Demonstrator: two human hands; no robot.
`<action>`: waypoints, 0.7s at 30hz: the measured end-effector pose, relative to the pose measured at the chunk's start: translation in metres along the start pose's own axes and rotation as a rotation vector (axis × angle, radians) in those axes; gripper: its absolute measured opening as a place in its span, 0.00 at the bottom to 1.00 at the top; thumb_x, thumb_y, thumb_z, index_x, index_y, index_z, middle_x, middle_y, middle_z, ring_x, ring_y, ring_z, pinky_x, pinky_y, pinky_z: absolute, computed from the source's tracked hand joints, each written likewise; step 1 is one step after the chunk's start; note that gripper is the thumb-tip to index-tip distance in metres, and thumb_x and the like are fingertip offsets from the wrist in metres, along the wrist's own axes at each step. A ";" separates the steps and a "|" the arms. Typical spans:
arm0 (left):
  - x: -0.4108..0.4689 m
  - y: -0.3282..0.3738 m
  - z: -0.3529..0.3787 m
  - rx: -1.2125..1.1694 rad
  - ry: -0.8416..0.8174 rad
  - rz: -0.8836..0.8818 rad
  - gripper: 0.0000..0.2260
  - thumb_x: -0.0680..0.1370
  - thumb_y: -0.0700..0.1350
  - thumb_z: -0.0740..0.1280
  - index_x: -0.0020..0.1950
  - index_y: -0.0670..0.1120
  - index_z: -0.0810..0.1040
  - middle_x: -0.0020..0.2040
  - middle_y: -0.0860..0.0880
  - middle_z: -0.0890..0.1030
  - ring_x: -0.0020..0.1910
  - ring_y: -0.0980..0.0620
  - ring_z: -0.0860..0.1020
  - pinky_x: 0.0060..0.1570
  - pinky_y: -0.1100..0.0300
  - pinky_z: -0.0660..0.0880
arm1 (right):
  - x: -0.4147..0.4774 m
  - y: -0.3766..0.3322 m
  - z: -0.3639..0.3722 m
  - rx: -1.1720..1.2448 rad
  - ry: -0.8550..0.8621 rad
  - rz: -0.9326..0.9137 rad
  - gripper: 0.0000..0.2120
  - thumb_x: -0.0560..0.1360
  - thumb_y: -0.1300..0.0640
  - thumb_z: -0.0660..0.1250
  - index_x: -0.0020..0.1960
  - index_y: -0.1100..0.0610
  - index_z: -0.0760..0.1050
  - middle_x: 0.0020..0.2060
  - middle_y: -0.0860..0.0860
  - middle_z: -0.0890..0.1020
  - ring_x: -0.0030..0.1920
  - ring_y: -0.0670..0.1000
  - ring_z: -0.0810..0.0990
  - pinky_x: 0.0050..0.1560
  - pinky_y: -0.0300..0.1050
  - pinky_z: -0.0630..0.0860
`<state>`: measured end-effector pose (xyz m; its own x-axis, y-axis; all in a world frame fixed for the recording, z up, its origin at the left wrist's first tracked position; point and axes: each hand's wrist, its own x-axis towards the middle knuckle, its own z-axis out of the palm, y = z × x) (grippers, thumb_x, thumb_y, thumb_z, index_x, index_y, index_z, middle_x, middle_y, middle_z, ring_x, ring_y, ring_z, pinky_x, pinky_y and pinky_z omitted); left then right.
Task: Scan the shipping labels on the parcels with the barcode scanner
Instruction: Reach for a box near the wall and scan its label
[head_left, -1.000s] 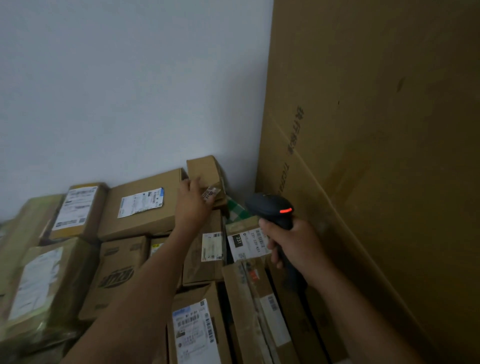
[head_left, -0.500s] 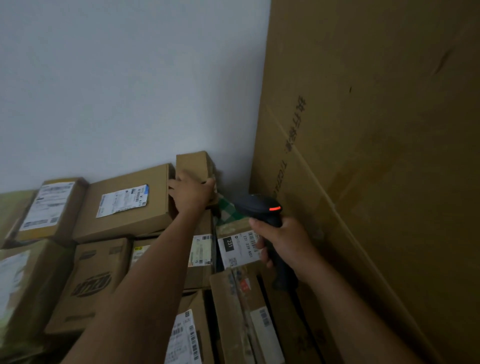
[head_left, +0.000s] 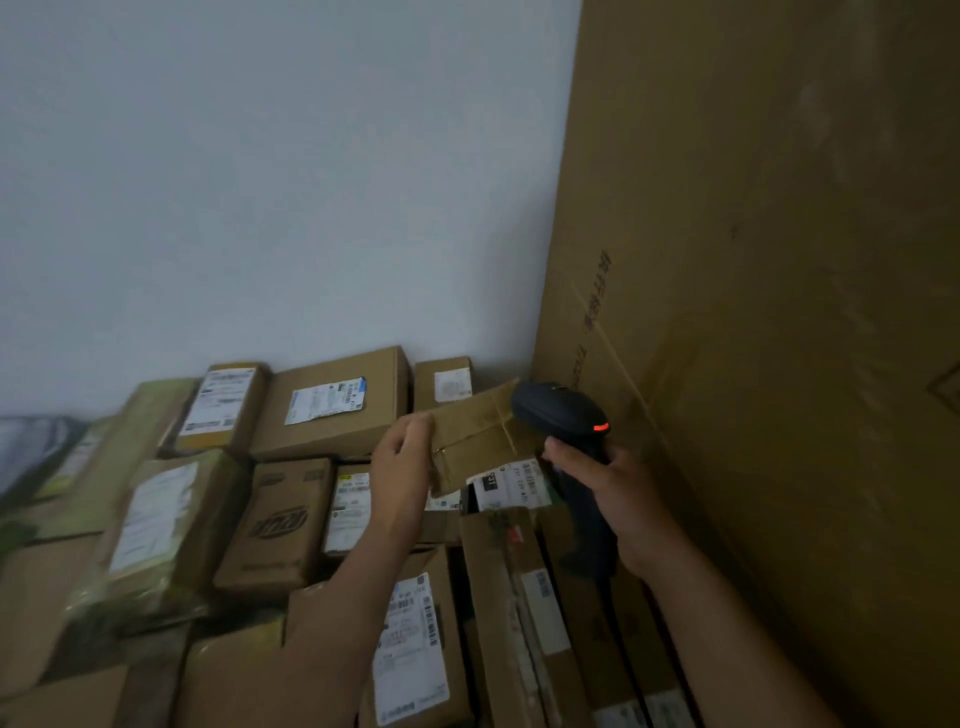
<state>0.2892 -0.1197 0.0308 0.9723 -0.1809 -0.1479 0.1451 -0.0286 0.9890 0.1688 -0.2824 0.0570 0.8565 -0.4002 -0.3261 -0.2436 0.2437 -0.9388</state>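
My left hand grips a small brown cardboard parcel by its left end and holds it lifted above the pile, plain taped side facing me; its label does not show. My right hand holds the black barcode scanner by the handle, its head right beside the parcel's right end, a red light glowing on it. Below lie several brown parcels with white shipping labels, such as the labelled box at the back and the long parcel near my left forearm.
A tall cardboard sheet stands close on the right. A pale wall rises behind the pile. A small box with a white label sits at the back corner. Film-wrapped parcels lie at the left.
My left hand has lifted the small parcel off the back of the pile and brought it toward me, up against the scanner head. A small labelled box behind it now shows.
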 end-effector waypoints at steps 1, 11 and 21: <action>-0.008 0.004 -0.004 -0.017 -0.010 -0.065 0.14 0.71 0.61 0.61 0.42 0.56 0.84 0.45 0.48 0.84 0.50 0.46 0.82 0.55 0.42 0.79 | -0.005 -0.002 -0.001 0.020 -0.001 -0.007 0.23 0.59 0.41 0.75 0.45 0.57 0.81 0.35 0.49 0.86 0.36 0.48 0.86 0.29 0.35 0.76; -0.057 0.009 -0.043 0.194 -0.551 -0.011 0.45 0.64 0.53 0.82 0.69 0.70 0.55 0.59 0.69 0.76 0.56 0.71 0.76 0.47 0.71 0.77 | -0.029 -0.016 0.007 0.125 0.029 -0.043 0.28 0.58 0.40 0.77 0.52 0.56 0.82 0.41 0.49 0.87 0.43 0.50 0.87 0.45 0.48 0.81; -0.051 -0.002 -0.069 0.007 -0.091 -0.212 0.21 0.75 0.43 0.74 0.65 0.51 0.72 0.57 0.49 0.83 0.52 0.50 0.84 0.47 0.57 0.82 | -0.050 -0.014 -0.001 -0.166 -0.075 -0.113 0.15 0.73 0.46 0.73 0.39 0.58 0.79 0.31 0.56 0.82 0.28 0.55 0.80 0.30 0.44 0.76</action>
<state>0.2519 -0.0425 0.0369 0.8996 -0.2581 -0.3522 0.3429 -0.0818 0.9358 0.1294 -0.2670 0.0863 0.9124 -0.3486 -0.2145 -0.2105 0.0498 -0.9763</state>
